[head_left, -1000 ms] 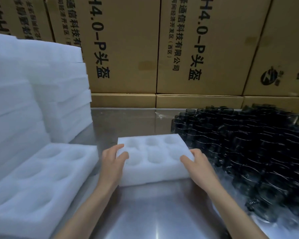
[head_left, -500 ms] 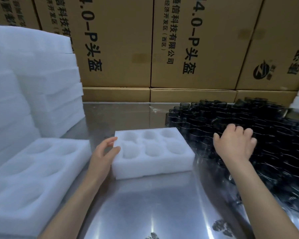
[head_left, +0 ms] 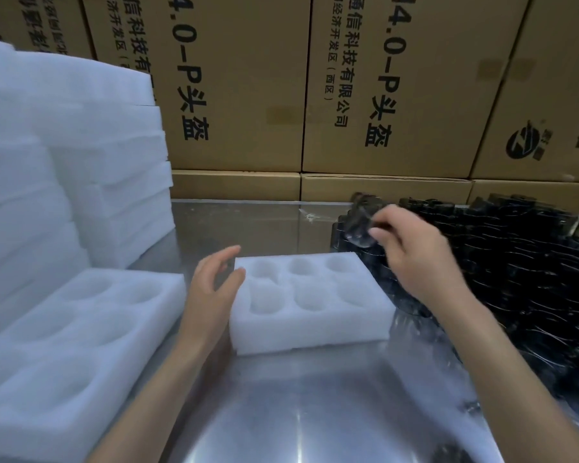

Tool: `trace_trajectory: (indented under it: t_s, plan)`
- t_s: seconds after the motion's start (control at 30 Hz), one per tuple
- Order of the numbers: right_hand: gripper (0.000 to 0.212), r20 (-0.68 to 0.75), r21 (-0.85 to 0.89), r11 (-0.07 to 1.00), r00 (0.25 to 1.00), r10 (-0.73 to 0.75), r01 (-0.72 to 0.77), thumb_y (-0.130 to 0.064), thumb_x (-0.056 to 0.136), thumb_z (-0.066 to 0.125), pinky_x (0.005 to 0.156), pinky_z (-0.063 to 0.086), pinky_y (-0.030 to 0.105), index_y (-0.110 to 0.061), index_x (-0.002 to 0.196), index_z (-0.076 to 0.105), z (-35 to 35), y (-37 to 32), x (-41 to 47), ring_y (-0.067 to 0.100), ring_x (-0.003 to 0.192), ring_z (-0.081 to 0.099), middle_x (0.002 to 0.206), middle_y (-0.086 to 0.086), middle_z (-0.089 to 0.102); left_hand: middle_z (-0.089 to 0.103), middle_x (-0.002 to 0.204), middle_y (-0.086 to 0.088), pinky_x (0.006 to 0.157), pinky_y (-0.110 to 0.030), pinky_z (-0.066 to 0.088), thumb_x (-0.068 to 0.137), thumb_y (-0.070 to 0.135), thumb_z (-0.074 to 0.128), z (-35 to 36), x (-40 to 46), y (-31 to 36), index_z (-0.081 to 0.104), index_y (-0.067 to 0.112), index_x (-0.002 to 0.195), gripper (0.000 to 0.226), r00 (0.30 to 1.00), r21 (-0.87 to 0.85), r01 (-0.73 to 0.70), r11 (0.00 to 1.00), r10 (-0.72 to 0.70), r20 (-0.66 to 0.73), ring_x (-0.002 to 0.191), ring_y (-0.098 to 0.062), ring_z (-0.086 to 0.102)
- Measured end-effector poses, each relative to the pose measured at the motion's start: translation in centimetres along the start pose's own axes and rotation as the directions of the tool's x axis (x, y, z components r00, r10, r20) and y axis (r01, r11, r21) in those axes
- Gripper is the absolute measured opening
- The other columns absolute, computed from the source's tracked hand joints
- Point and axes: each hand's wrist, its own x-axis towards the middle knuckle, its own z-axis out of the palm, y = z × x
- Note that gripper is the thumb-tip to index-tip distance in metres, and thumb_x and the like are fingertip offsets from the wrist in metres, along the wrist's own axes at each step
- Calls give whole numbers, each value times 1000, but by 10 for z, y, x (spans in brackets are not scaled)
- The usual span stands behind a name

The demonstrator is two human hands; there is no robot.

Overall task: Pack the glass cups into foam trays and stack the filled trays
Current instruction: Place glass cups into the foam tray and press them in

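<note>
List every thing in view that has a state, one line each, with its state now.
foam tray: flat on the metal table, all six pockets empty.
glass cup: lifted, pinched in the right hand, blurred.
left hand: open, at the tray's left edge.
loose cups: dark, massed on the table's right side.
spare trays: stacked at left, empty.
near-left tray: pockets empty.

place: packing warehouse | evidence: stacked cardboard cartons point(head_left: 241, 95), foam tray stacks point(head_left: 81, 145), steel table point(head_left: 281, 412)
</note>
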Motion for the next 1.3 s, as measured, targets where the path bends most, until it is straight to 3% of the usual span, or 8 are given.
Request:
trace_trajectory:
  t_s: [0.1,0.3,0.47,0.67,0.8,1.0,1.13,1.3]
  plan:
    - [7,196,14,992,972,-127,127,-20,97,48,68,43,34,-17,98,54,21,-28,8,18,78,53,91,-5,58,44,132,26,79,7,31,96,34,48,4,12,15,45,41,132,36,990,-12,-56,998,57,132,108,28,40]
    - [9,345,150,975,915,-209,166,-16,98,45,80,46,42,-19,101,53,57,-47,15,19,88,53,98,-9,53,44,142,8,109,-28,37,76,41,65,15,32,20,22,27,149,86,919,-105,15,994,28,394,127,0,45]
    - [21,278,552,810,959,44,-198,-32,92,56,94,48,38,-23,111,52,77,-59,11,9,111,53,124,-12,47,49,109,12,90,-26,51,64,37,83,25,25,10,49,33,124,69,975,-9,-218,976,218,40,102,-8,58]
    - [66,566,488,622,764,308,-612,-77,72,52,68,53,29,-18,101,58,86,-80,28,12,93,63,100,-3,66,39,100,10,60,-21,49,69,31,80,28,18,16,46,20,123,65,830,451,-489,746,558,-23,83,-4,48]
    - [46,455,535,669,843,286,-516,-47,78,67,85,53,35,-15,110,59,90,-74,38,15,102,62,106,-3,66,42,107,7,78,-7,43,74,41,73,17,24,17,38,19,140,78,902,223,-420,880,431,3,94,-1,50]
    - [47,431,547,737,888,159,-397,-6,77,70,93,51,36,-15,122,59,92,-57,45,18,105,60,115,4,63,52,130,15,102,-15,35,101,35,37,5,34,1,51,36,126,29,998,-48,-55,997,57,36,122,-1,48]
    - [58,439,467,846,898,30,-256,-6,82,68,95,40,20,-15,136,50,105,-54,39,12,118,52,134,0,54,51,128,22,82,8,28,101,29,37,11,32,-11,52,34,127,30,982,-43,29,999,-21,189,115,11,44]
    - [56,499,430,881,865,-51,-196,-5,87,62,107,37,30,-15,140,45,117,-47,32,13,129,43,146,-1,40,56,114,26,85,0,34,101,23,39,15,32,-20,55,38,112,25,970,-80,91,993,-70,234,107,17,48]
